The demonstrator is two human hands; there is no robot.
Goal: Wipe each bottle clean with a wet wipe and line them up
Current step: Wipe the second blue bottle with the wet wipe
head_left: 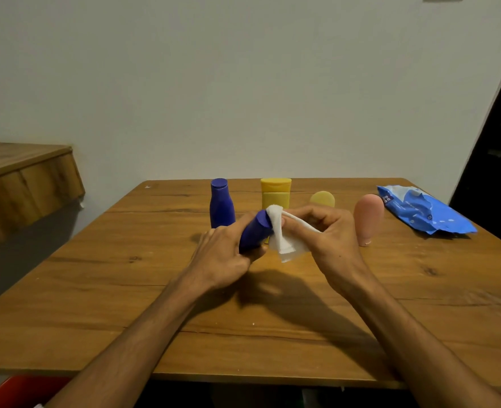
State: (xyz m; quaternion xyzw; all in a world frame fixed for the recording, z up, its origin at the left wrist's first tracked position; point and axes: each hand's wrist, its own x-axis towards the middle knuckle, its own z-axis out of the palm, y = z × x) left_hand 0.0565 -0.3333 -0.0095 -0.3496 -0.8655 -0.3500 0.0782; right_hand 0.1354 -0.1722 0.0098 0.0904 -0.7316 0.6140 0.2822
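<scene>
Two dark blue bottles, yellow bottles, pink tube, white wipe, blue packet, brown wood-grain table

A wood-grain tabletop stands against a plain pale wall. Left of the tabletop, a wooden ledge juts out higher up. To its right is a dark opening. Something red shows under its near left corner.
</scene>
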